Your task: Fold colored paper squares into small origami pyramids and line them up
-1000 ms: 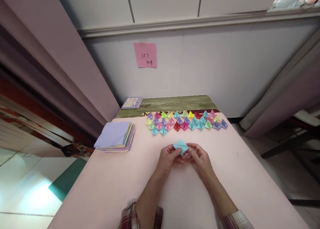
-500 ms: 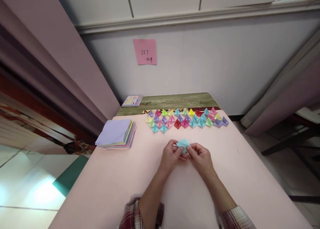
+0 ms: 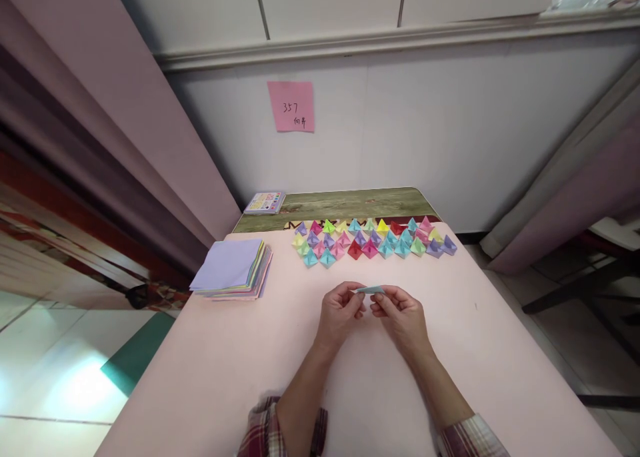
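Over the middle of the pink table (image 3: 210,370), my left hand (image 3: 340,314) and my right hand (image 3: 400,317) pinch a small light-blue folded paper piece (image 3: 373,289) between their fingertips. The piece shows edge-on, as a thin flat strip. Both hands are closed on it, a little above the tabletop. Beyond them lie rows of several finished folded paper shapes (image 3: 373,238) in many colours.
A stack of coloured paper squares (image 3: 233,269) with a lilac sheet on top sits at the left. A small colourful packet (image 3: 264,202) lies on a green wooden surface (image 3: 350,204) at the back. A pink note (image 3: 291,106) hangs on the wall.
The light-blue piece was open and diamond-shaped a second ago; my fingers have pressed it flat, so only its thin edge shows now. The hands stayed in place.
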Demonstrator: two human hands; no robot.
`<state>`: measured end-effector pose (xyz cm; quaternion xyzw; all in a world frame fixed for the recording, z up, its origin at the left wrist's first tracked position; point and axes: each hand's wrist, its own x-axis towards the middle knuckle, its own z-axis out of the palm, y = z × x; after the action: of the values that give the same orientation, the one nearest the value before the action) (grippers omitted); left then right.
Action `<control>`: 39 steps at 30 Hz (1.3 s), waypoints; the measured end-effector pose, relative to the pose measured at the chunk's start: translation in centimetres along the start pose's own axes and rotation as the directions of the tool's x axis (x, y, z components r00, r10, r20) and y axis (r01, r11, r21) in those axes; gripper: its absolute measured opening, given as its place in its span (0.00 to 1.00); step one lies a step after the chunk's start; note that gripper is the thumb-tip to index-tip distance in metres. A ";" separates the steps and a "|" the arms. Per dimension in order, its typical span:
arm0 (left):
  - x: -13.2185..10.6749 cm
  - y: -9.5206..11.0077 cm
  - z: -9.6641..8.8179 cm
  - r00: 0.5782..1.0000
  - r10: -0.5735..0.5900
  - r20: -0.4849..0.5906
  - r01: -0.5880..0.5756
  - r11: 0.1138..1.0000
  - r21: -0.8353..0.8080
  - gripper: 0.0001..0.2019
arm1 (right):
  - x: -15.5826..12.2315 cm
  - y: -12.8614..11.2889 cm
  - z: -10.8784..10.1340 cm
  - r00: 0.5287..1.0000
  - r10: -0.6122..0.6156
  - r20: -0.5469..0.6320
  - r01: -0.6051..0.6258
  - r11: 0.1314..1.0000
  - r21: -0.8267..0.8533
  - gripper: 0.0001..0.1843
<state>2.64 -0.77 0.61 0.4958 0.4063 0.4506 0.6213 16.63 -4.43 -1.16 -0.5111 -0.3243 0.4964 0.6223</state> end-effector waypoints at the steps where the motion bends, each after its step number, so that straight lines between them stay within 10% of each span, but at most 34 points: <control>1: 0.0 0.0 0.1 1.000 0.002 0.012 -0.002 0.999 -0.039 0.12 | 0.0 0.0 0.0 1.000 -0.027 -0.003 0.027 1.000 -0.003 0.16; 24: -0.2 0.0 0.7 0.995 -0.101 0.008 0.101 0.976 -0.191 0.21 | -0.1 0.1 0.1 0.998 -0.058 -0.002 0.057 0.985 -0.161 0.17; 39: -0.2 0.1 0.0 0.998 -0.042 0.040 0.038 0.993 0.110 0.11 | 0.0 0.5 -0.3 0.988 -0.058 0.140 0.094 0.960 -0.264 0.17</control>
<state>2.54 -0.91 0.69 0.5300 0.4270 0.4048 0.6106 16.78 -4.59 -1.76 -0.5445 -0.4483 0.4558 0.5430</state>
